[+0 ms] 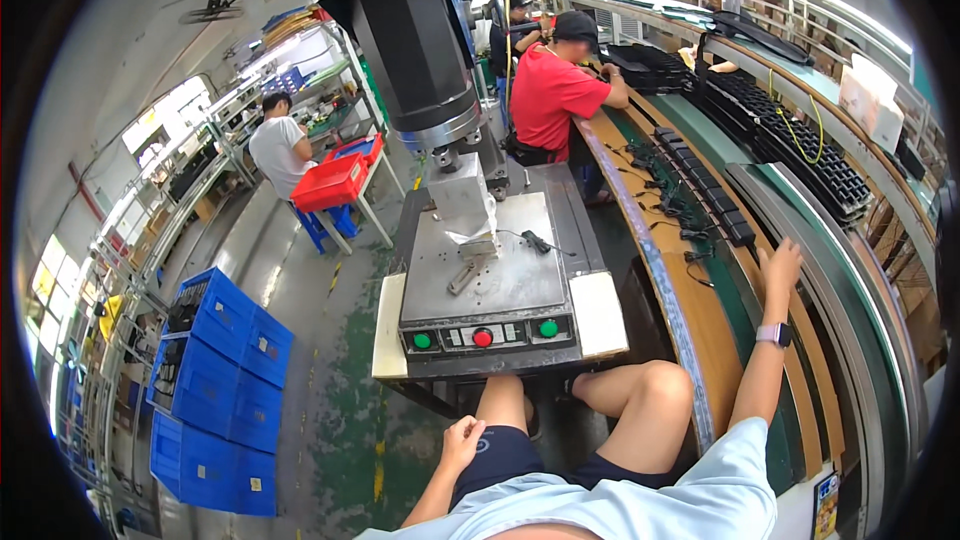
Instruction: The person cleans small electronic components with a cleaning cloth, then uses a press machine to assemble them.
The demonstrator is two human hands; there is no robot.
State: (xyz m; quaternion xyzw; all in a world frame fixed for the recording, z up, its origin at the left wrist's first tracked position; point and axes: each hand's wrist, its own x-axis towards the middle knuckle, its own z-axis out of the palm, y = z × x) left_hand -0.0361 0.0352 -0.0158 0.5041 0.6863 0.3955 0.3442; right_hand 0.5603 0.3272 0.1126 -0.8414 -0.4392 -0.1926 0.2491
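Note:
My right hand [780, 266] is stretched out to the right, fingers apart and holding nothing that I can see. It is over the bench edge, just past the near end of a row of black power adapters [712, 192] with cables. My left hand [462, 443] rests by my left thigh with its fingers curled closed; nothing shows in it. Ahead of me stands a press machine [482, 285] with a metal block [462, 195] under its black cylinder head [412, 55]. On its plate lies a short black cable [537, 241].
Green buttons [422, 341] and a red button [482, 337] line the machine's front. Blue crates [215, 400] are stacked at left. A red bin [330, 181] stands beyond. Black trays [790, 145] line the right side. A person in red [555, 90] leans over the bench; others work farther back.

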